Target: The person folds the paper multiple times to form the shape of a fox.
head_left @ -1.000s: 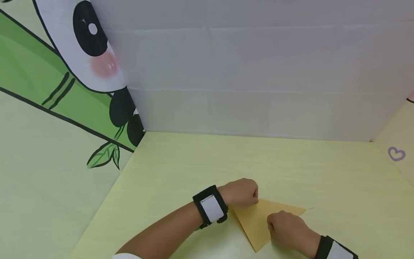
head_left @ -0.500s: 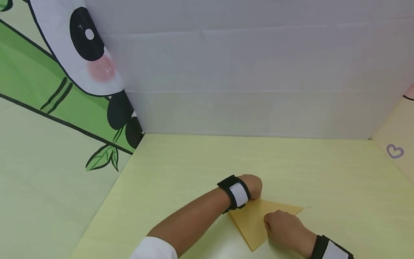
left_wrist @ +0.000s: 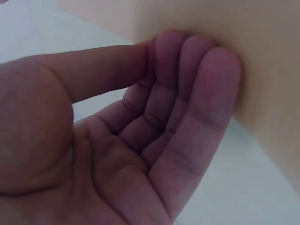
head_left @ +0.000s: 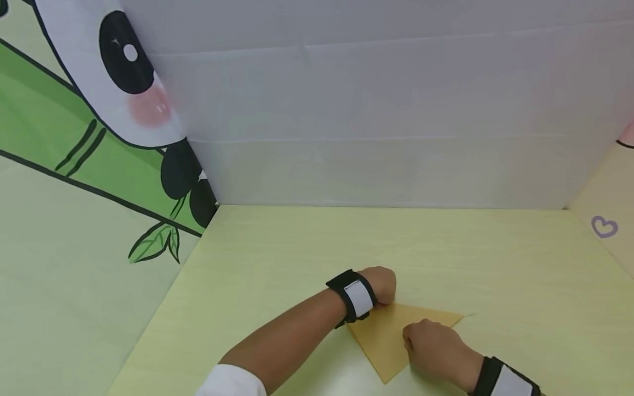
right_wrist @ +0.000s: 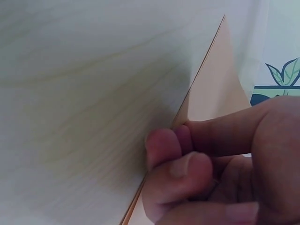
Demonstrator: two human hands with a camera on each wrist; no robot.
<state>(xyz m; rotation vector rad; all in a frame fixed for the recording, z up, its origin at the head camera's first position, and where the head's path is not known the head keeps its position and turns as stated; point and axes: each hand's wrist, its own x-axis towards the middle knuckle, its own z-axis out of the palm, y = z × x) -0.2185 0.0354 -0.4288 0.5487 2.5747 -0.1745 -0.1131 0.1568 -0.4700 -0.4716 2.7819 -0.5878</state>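
A folded sheet of yellow-orange paper (head_left: pixel 381 344) lies at an angle on the pale table, one pointed corner toward the near side. At its far edge my left hand (head_left: pixel 383 285) has its thumb against its curled fingers; in the left wrist view the fingertips (left_wrist: pixel 218 65) are right at the paper (left_wrist: pixel 274 89). My right hand (head_left: pixel 438 346) pinches the near right edge. The right wrist view shows the thumb and curled fingers (right_wrist: pixel 161 145) on the paper's layered edge, with a corner (right_wrist: pixel 218 61) sticking up past them. The gripped bits are hidden.
The light wood-grain table (head_left: pixel 277 247) meets a grey-white wall sheet (head_left: pixel 366 115) at the back. On the left stands a printed panel (head_left: pixel 89 209) with a panda and bamboo; a cream panel (head_left: pixel 611 198) is on the right.
My left hand has shifted slightly along the far edge, its wrist and forearm swinging away and to the right. The right hand keeps its place on the paper. The head view has tilted slightly.
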